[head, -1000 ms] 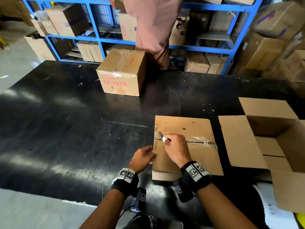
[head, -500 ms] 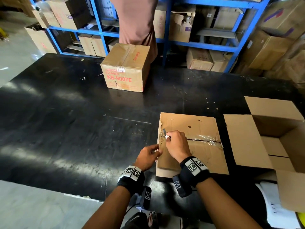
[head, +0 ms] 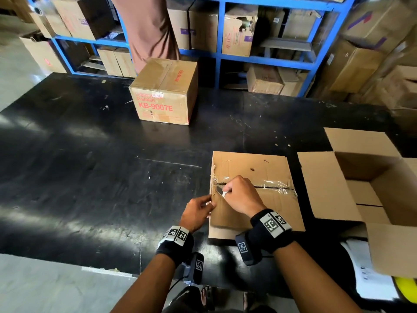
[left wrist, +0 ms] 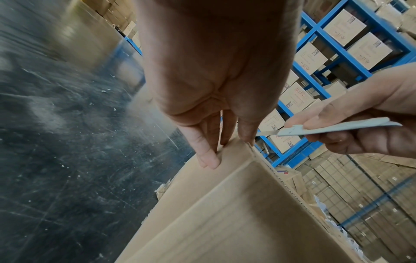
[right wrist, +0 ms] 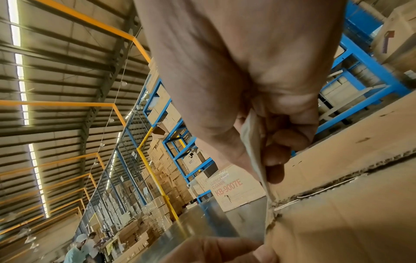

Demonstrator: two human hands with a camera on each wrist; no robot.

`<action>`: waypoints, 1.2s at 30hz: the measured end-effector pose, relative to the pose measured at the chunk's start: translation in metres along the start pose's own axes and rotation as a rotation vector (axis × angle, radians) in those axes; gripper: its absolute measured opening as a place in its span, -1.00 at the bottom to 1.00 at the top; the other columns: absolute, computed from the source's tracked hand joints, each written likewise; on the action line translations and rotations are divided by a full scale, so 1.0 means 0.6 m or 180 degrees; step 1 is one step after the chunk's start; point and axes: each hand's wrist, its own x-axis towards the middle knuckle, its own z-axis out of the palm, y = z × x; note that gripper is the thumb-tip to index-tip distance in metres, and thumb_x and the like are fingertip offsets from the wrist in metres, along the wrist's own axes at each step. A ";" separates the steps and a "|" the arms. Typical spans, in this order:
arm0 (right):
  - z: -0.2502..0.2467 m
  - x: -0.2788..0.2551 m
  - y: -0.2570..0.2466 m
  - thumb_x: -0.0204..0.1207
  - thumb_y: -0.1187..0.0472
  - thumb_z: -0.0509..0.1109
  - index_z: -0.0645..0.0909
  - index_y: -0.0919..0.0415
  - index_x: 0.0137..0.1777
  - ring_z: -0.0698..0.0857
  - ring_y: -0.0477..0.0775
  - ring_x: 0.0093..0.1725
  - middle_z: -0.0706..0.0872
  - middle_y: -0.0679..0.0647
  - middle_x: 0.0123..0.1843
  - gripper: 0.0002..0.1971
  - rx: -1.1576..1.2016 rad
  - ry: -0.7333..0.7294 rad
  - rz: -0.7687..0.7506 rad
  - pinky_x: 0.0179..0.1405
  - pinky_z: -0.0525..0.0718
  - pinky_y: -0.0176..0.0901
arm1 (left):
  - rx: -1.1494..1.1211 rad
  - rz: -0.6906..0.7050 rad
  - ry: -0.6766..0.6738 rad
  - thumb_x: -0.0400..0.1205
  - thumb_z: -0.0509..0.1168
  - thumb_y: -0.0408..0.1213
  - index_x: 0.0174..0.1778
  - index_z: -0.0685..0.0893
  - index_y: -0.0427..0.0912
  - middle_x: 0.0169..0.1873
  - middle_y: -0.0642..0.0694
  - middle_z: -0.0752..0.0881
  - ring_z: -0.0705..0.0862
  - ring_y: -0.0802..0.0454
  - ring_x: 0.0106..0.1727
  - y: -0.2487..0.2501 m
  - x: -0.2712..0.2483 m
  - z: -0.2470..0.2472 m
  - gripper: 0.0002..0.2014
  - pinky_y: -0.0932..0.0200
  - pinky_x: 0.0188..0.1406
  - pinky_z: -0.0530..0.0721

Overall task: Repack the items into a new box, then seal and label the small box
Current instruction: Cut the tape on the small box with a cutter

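Observation:
A closed cardboard box (head: 266, 213) with a clear-taped seam lies near the table's front edge. My right hand (head: 225, 192) grips a grey utility knife (head: 219, 190), its blade at the seam's left end by the box's left edge. The knife (left wrist: 326, 127) also shows in the left wrist view and the knife (right wrist: 254, 151) in the right wrist view. My left hand (head: 208, 201) steadies the box's left side: straight fingers (left wrist: 207, 158) press its wall, thumb at the top edge. An open empty box (head: 325, 188) stands to the right.
A sealed box marked KB-9007E (head: 164, 93) stands at the back of the black table (head: 90, 177). A person in brown clothing (head: 149, 28) stands behind it, before blue shelving (head: 216, 53) full of cartons. White papers (head: 370, 274) lie at the front right.
The knife has slid a little left and down, from the seam's end onto the box's left edge. My left hand stays against that side. The person behind has stepped left.

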 end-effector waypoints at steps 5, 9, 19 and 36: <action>-0.008 -0.009 0.020 0.52 0.36 0.41 0.90 0.20 0.00 0.80 0.14 0.06 0.89 0.11 0.03 -0.78 0.0110 0.0038 -0.0053 0.12 0.77 0.01 | -0.0185 0.0017 0.0025 0.71 0.34 -0.33 0.38 0.68 -0.22 0.09 -0.06 0.84 0.82 -0.09 0.09 0.001 -0.003 0.002 -0.69 -0.02 0.10 0.79; -0.012 -0.016 0.053 0.58 0.37 0.40 0.87 0.16 0.09 0.77 0.15 0.06 0.87 0.05 0.06 -0.76 0.0240 0.0198 -0.0006 0.03 0.72 -0.09 | 0.0024 0.0023 0.0098 0.70 0.36 -0.28 0.36 0.68 -0.23 0.13 -0.08 0.82 0.82 0.03 0.07 0.001 -0.006 0.006 -0.69 0.16 0.02 0.78; -0.084 -0.058 0.251 0.59 0.36 0.44 0.80 0.18 0.19 0.75 0.10 0.14 0.84 0.06 0.17 -0.77 0.0991 0.1100 0.0650 0.08 0.58 -0.24 | 0.3086 0.1381 0.0343 0.57 0.10 0.34 0.66 0.27 -0.15 0.69 -0.19 0.20 0.07 -0.22 0.72 0.018 -0.026 0.108 -0.16 -0.18 0.69 0.15; 0.047 -0.210 0.560 0.39 0.47 0.56 0.73 0.11 -0.24 0.80 0.15 0.01 0.78 0.07 -0.18 -0.78 0.1223 0.0366 0.1835 0.03 0.59 -0.27 | 0.3761 0.0559 0.0424 0.53 -0.17 0.47 0.63 0.34 0.15 0.71 0.08 0.17 -0.01 0.00 0.75 0.014 -0.044 0.171 -0.20 -0.35 0.66 -0.17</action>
